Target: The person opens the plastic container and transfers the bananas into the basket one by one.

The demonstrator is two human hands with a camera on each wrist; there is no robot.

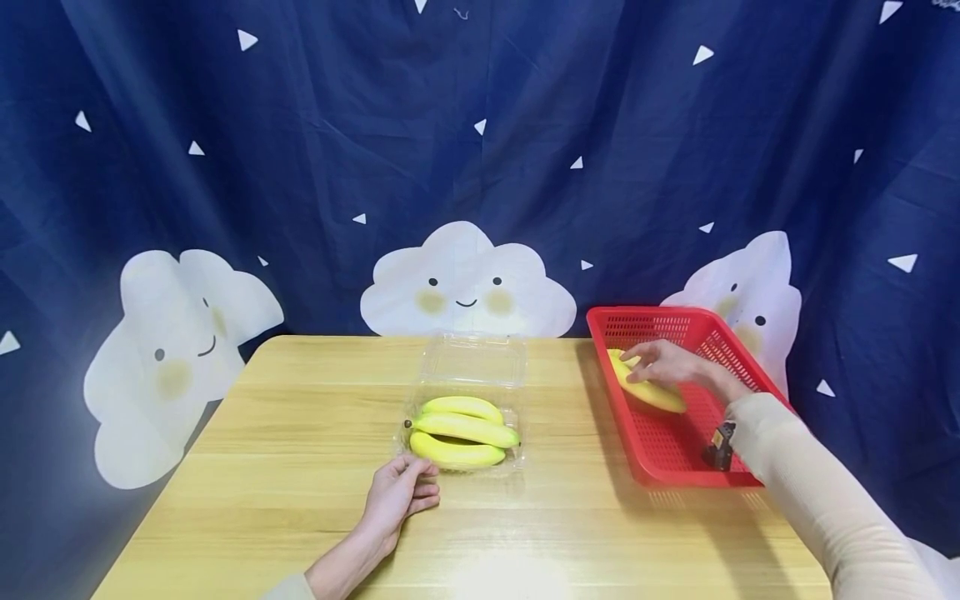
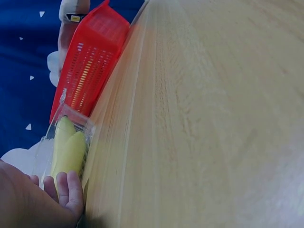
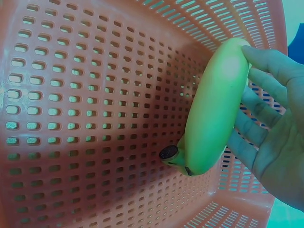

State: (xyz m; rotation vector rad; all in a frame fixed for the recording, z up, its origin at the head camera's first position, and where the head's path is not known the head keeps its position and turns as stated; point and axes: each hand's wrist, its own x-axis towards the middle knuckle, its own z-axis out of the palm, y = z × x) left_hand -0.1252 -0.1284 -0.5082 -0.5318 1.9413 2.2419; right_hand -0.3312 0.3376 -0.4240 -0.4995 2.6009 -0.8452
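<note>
Gripping this smooth, rounded banana (image 3: 213, 114) near one end could let it swing or slip, since the right hand (image 1: 663, 364) appears to pinch it, thumb over the upper end and fingers behind. It is inside the red basket (image 1: 675, 477) at the right of the head frame, and carried low it might knock against the side. At lower middle, the left hand (image 1: 401, 497) has its fingers slightly apart by the clear container (image 1: 474, 362); whether they touch it cannot be told. Hard pressure there might slide or tip such thin-looking plastic. The gripped banana is plump and gently curved, yellow in the head view, greenish in the right wrist view. A dark stem (image 3: 168, 152) juts at its lower left, perhaps another's. Three bananas (image 1: 465, 429) fill the container, green-tinged at their ends.
</note>
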